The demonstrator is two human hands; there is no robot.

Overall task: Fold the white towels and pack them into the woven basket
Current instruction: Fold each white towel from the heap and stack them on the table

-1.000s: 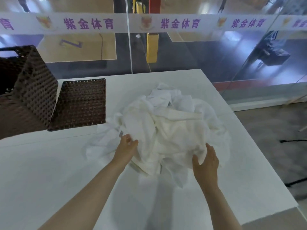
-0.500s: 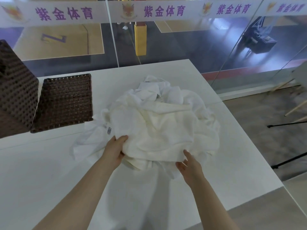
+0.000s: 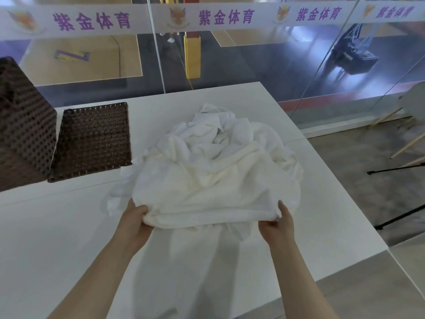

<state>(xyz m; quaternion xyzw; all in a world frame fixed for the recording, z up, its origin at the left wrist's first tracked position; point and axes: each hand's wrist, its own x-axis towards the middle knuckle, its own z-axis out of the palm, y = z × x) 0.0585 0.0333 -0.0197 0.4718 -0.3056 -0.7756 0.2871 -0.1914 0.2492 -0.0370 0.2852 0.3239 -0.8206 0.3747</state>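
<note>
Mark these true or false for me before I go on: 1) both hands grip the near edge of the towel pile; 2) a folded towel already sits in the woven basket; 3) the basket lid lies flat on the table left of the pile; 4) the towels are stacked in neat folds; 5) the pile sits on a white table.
1) True: the left hand and right hand each grip the near edge of the towel pile.
2) False: the woven basket shows only its outer wall; no towel is seen in it.
3) True: the basket lid lies flat there.
4) False: they lie crumpled in a heap.
5) True: it sits on the white table.
</note>
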